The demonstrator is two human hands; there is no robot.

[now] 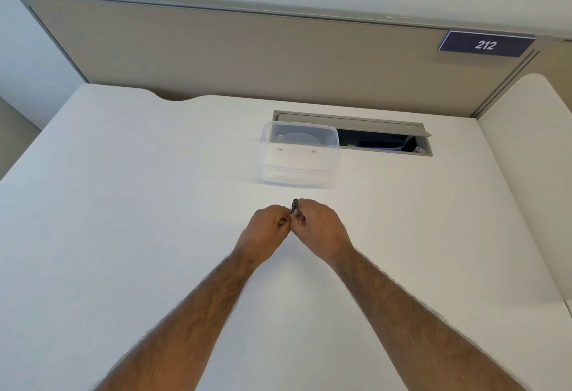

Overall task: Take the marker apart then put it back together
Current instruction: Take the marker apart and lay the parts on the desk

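A small dark marker [294,206] stands nearly upright between my two hands over the middle of the white desk [123,205]. Only its black upper end and a short pale stretch below show; the lower part is hidden by my fingers. My right hand [318,226] has its fingers closed around the marker's body. My left hand [267,229] presses against it from the left, fingertips pinched at the marker's lower part. What the left fingertips hold exactly is hidden.
A clear plastic container [298,155] stands just beyond my hands. Behind it an open grey cable hatch [387,139] is set in the desk. A beige partition [247,56] with a "212" sign [486,44] closes off the back.
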